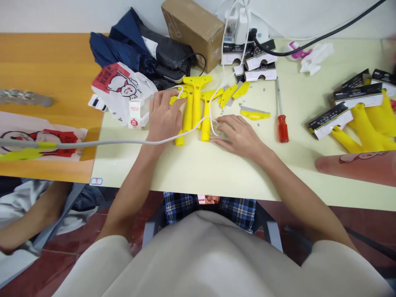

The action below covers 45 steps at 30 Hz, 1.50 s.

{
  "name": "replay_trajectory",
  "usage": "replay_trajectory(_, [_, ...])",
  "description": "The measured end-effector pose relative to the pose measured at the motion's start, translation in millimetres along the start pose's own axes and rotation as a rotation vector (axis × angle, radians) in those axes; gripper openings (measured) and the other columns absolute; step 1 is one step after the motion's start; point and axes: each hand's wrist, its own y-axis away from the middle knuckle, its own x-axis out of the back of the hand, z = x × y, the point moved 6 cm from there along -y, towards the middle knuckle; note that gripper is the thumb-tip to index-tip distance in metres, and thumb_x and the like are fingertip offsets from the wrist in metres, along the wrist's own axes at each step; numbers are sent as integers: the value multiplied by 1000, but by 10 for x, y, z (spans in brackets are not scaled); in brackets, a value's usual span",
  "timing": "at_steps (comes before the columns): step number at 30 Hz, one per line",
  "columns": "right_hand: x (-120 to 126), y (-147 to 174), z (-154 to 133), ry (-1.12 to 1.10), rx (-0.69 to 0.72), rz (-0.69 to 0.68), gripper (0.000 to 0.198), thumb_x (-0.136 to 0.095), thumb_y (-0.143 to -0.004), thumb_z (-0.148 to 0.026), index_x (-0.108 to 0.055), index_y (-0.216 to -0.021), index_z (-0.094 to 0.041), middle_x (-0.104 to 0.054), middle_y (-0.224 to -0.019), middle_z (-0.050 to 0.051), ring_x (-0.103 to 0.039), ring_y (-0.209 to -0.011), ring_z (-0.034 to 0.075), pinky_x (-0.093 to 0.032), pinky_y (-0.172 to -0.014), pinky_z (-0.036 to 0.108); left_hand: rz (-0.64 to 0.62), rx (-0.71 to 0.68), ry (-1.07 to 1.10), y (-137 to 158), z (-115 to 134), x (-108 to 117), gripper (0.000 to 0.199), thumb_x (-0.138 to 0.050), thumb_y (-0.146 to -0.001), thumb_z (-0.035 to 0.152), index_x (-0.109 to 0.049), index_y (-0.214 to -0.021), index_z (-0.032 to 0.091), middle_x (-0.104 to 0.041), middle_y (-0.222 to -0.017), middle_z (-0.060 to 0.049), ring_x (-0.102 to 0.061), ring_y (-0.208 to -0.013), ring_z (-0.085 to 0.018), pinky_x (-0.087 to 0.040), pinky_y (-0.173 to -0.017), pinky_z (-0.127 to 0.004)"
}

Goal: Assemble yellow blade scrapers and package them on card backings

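Several yellow scrapers lie side by side, heads at the back and handles toward me. My left hand (165, 115) is curled over the leftmost yellow scraper (179, 141), hiding much of its handle. Next to it are a tall yellow scraper (197, 99) and another yellow scraper (205, 128). My right hand (235, 134) rests on the table just right of that last handle, thumb and fingers apart, by a loop of white cable (213, 119). The cable crosses over the handles. Behind my right hand lie loose yellow blade covers (255, 114), metal blades and small screws.
A red-handled screwdriver (282, 128) lies to the right. Packaged yellow scrapers (361, 123) and a pink roll (355, 167) are at far right. White-black boxes (261, 74), a cardboard box (194, 31) and a printed bag (123, 88) stand behind. Another person's arm (37, 214) is at left.
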Motion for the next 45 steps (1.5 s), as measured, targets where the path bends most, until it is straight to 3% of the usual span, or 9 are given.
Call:
replay_trajectory(3, [38, 6, 18, 18, -22, 81, 73, -62, -111, -80, -67, -146, -16, -72, -150, 19, -72, -136, 33, -62, -114, 50, 73, -36, -4, 15, 67, 105, 38, -50, -116, 27, -76, -144, 33, -64, -169, -9, -53, -157, -39, -48, -129, -76])
replay_trajectory(6, [75, 12, 89, 21, -94, 139, 83, -63, -108, -85, -64, -151, -15, -76, -138, 18, -73, -121, 31, -62, -106, 48, -18, -109, 2, 35, 200, 136, 33, -59, -109, 24, -79, -133, 34, -75, -151, -12, -62, -149, -43, -49, -125, -76])
replay_trajectory(10, [32, -5, 105, 18, -50, 42, 50, -59, -118, -65, -75, -125, -18, -80, -125, 12, -72, -118, 28, -57, -102, 46, -211, -253, -58, 86, 424, 73, 29, -58, -110, 31, -80, -130, 32, -84, -124, -12, -72, -135, -41, -51, -122, -70])
replay_trajectory(14, [41, -19, 20, -34, 62, 34, 37, -56, -122, -46, -78, -135, -19, -80, -139, 9, -73, -132, 24, -60, -110, 43, -213, -280, -61, 100, 528, 61, 39, -59, -114, 45, -78, -141, 25, -85, -129, -14, -73, -136, -41, -53, -120, -64])
replay_trajectory(22, [-64, -20, -35, -33, -14, -5, 80, -61, -111, -80, -66, -169, -25, -61, -167, 20, -63, -153, 36, -62, -127, 61, -235, -267, -31, 130, 552, 34, 51, -60, -116, 51, -76, -156, 23, -82, -142, -17, -68, -143, -44, -48, -125, -64])
replay_trajectory(26, [-130, -51, -123, 1, -87, -14, 97, -58, -105, -92, -61, -170, -21, -52, -173, 24, -59, -157, 41, -60, -130, 67, -222, -257, -21, 122, 567, 31, 43, -57, -117, 46, -81, -145, 23, -83, -138, -15, -70, -139, -42, -48, -124, -62])
replay_trajectory(35, [-9, -54, -49, -46, -140, 38, 84, -52, -108, -91, -73, -142, -18, -60, -164, 22, -62, -149, 39, -59, -127, 65, -178, -176, -46, 37, 392, 92, 38, -65, -113, 57, -85, -108, 26, -81, -118, -15, -69, -128, -42, -52, -115, -64])
replay_trajectory(40, [-32, -51, -78, 27, -96, 15, 80, -55, -111, -84, -67, -163, -24, -56, -169, 21, -61, -149, 40, -60, -125, 65, -257, -253, -72, 34, 706, 72, 35, -57, -117, 42, -86, -110, 23, -83, -124, -16, -72, -129, -42, -54, -114, -62])
replay_trajectory(45, [-46, -24, -59, -57, -80, 37, 80, -59, -110, -84, -67, -155, -17, -60, -165, 22, -64, -149, 37, -62, -126, 62, -348, -197, 159, -141, 946, 46, 57, -51, -121, 64, -87, -106, 22, -87, -105, -13, -81, -109, -34, -59, -108, -53])
